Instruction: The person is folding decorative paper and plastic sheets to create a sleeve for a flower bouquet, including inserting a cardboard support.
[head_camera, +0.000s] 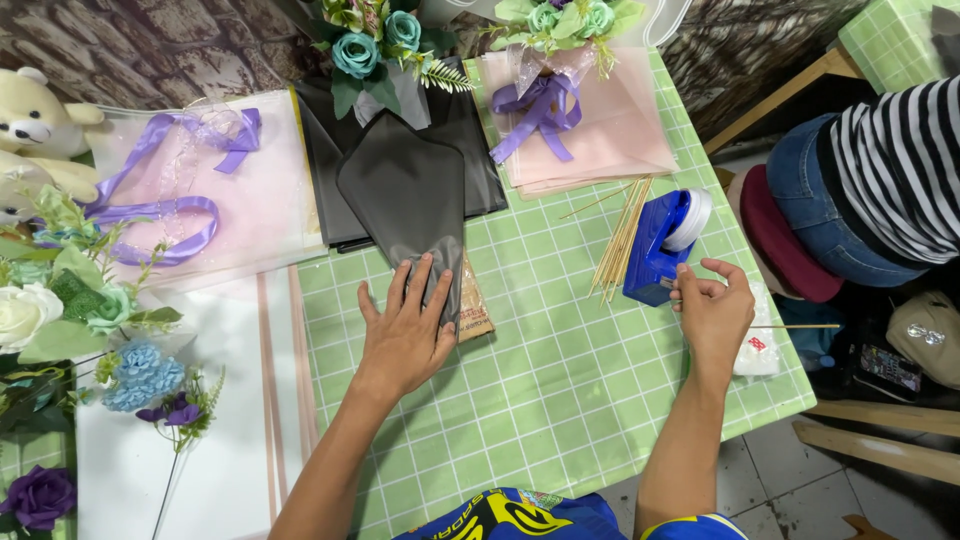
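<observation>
My left hand lies flat with fingers spread on the lower tip of a bouquet wrapped in dark grey paper, pressing it to the green checked table. Teal flowers stick out of the wrap's top. My right hand is at a blue tape dispenser, fingers pinched at its front edge as if on a strip of tape; the tape itself is too thin to see. A small brown packet lies beside my left hand.
Thin wooden sticks lie left of the dispenser. A pink-wrapped bouquet with purple ribbon sits at the back right, pink sheets and purple ribbon at the left. Loose flowers and a teddy bear are far left. A person in a striped top sits to the right.
</observation>
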